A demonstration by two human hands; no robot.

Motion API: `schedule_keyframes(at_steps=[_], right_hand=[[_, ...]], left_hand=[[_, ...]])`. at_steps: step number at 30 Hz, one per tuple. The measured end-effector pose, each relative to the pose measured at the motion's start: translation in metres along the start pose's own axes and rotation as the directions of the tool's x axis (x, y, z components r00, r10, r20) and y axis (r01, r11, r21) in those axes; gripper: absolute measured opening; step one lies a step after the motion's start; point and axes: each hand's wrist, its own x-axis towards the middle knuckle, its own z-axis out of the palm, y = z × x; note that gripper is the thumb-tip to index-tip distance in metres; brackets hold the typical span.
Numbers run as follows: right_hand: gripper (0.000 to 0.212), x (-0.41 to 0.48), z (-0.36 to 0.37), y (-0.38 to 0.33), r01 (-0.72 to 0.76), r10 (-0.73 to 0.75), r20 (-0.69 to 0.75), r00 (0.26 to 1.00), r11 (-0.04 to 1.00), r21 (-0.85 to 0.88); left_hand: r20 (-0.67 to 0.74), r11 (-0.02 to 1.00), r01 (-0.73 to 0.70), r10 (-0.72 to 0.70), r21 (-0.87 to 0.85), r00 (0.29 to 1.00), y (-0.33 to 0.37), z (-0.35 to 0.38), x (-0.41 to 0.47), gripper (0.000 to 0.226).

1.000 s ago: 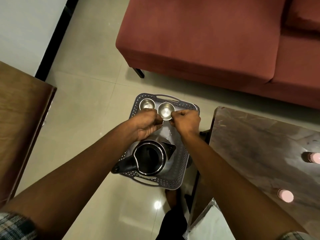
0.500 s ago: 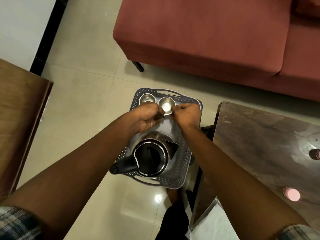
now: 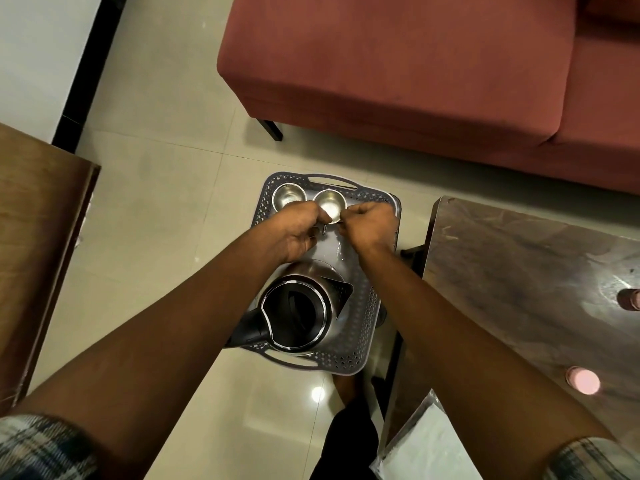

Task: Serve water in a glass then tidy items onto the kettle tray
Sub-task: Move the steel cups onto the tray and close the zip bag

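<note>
A: We stand on a pale tiled floor (image 3: 166, 188), with a red sofa (image 3: 415, 71) beyond the kettle tray (image 3: 372, 317) and a dark wooden table (image 3: 526, 278) to the right of the tray.

B: Yes. The tray seems to sit low, just beside the table corner; what carries it we cannot see. The kettle (image 3: 298, 313) stands on the near half of the tray, lid closed, spout toward the table.

A: And the steel cups? One cup (image 3: 288, 195) is in the far left corner of the tray. The second cup (image 3: 330, 201) is beside it, at our fingers.

B: Our left hand (image 3: 294, 233) and right hand (image 3: 369, 225) are both curled at this second cup's near rim. We judge they pinch the rim, or a small metal piece below it, but the fingertips are hidden, so we cannot tell exactly what is grasped.

A: What may go wrong?

B: If water is inside, a tilt could spill it over the tray. A slip could knock the cup against its neighbour. Our forearms pass close over the kettle, so pulling back carelessly may push it.

A: What is unclear?

B: Whether the cups hold water. Also two pink round things (image 3: 583, 380) on the table, right of the tray, are too blurred to name.
</note>
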Motion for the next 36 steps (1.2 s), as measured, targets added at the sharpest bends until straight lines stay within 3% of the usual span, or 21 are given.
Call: schedule_keyframes(at_steps=[9,14,21,24,30,36], right_hand=[[0.019,-0.019,-0.028,0.010,0.047,-0.048,0.019,0.999,0.998,0.050],[0.018,-0.061,-0.075,0.014,0.105,-0.113,0.065,0.991,0.987,0.122],[0.015,-0.158,-0.159,0.031,0.091,-0.111,0.081,0.991,0.971,0.223],[0.016,-0.196,-0.196,0.049,0.077,-0.104,0.087,0.991,0.959,0.272],[0.022,-0.247,-0.254,0.109,0.114,-0.141,0.083,0.987,0.958,0.264],[0.020,-0.271,-0.297,0.192,0.042,-0.063,0.081,0.995,0.972,0.233]], left_hand=[[0.030,0.992,-0.046,0.043,0.121,0.999,0.006,-0.019,-0.026,0.012],[0.038,0.942,-0.251,0.249,0.221,0.968,0.013,-0.025,-0.072,0.012],[0.039,0.775,-0.501,0.528,0.385,0.848,-0.027,0.010,-0.159,0.029],[0.128,0.735,-0.534,0.534,0.419,0.836,-0.059,0.030,-0.190,0.031],[0.213,0.746,-0.510,0.465,0.428,0.859,-0.142,0.070,-0.232,0.031],[0.190,0.743,-0.466,0.431,0.480,0.882,-0.225,0.106,-0.247,0.032]])
